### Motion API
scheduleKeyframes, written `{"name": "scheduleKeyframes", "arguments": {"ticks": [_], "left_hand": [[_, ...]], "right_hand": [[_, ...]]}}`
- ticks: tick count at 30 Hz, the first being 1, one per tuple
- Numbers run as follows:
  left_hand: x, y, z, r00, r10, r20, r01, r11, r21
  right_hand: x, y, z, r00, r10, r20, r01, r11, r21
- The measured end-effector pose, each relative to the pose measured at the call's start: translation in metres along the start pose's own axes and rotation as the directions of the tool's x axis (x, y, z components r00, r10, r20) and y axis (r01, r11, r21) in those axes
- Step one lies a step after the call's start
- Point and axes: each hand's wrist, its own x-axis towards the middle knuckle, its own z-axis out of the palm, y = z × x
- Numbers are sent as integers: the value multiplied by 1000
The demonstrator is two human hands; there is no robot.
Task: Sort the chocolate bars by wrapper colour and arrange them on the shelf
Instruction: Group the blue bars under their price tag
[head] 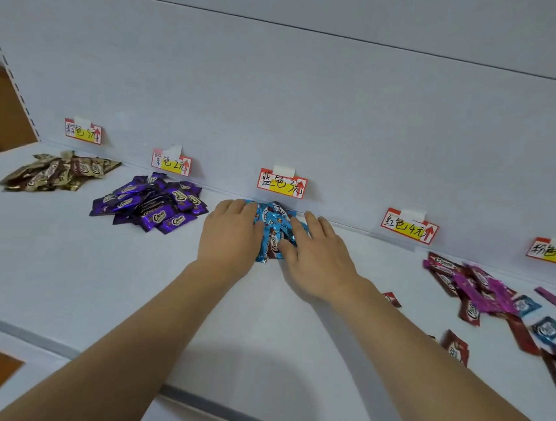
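I am pressing my left hand (233, 237) and right hand (319, 260), fingers spread flat, against either side of the blue chocolate bars (277, 224), which are lying piled on the shelf (105, 281) below the blue price label (282, 183).

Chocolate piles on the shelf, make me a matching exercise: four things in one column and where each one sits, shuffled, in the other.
Things:
1. gold-brown pile
2. purple pile
3. blue pile
4. pink and red bars

Places:
A. between the left hand and the right hand
B. far left end of the shelf
C. unsorted, at the right
D. below the second price tag from the left

Pairs: 1-B, 2-D, 3-A, 4-C
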Motion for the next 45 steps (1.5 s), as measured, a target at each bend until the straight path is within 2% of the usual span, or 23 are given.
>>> {"name": "scheduleKeyframes", "arguments": {"ticks": [4, 10, 15, 20, 23, 29, 33, 36, 38, 45], "left_hand": [[-10, 23, -7, 996, 94, 7, -94, 995, 41], [-51, 85, -10, 975, 209, 75, -209, 978, -9], [-99, 143, 3, 908, 385, 168, -366, 921, -134], [-130, 177, 15, 843, 506, 184, -469, 858, -210], [-138, 191, 17, 842, 516, 159, -474, 847, -241], [-144, 205, 21, 780, 595, 191, -549, 799, -246], [-134, 192, 21, 791, 581, 194, -525, 806, -272], [-131, 187, 21, 795, 580, 180, -520, 803, -291], [-131, 188, 23, 802, 574, 164, -516, 804, -295], [-133, 192, 25, 815, 557, 159, -506, 818, -273]], "right_hand": [[-22, 15, -18, 1000, 13, 2, -13, 998, -68], [-88, 63, -50, 999, 40, -18, -41, 997, -64], [-153, 127, -66, 994, 111, -14, -112, 993, -31], [-208, 171, -69, 989, 144, -41, -141, 987, 72], [-228, 181, -68, 986, 142, -88, -132, 985, 113], [-240, 195, -58, 994, 91, 62, -99, 985, 141], [-239, 204, -62, 995, 96, 28, -99, 980, 172], [-239, 190, -63, 999, 36, 7, -37, 976, 214], [-237, 178, -61, 1000, 5, 22, -9, 984, 180], [-231, 176, -72, 981, 119, 152, -159, 947, 279]]}}
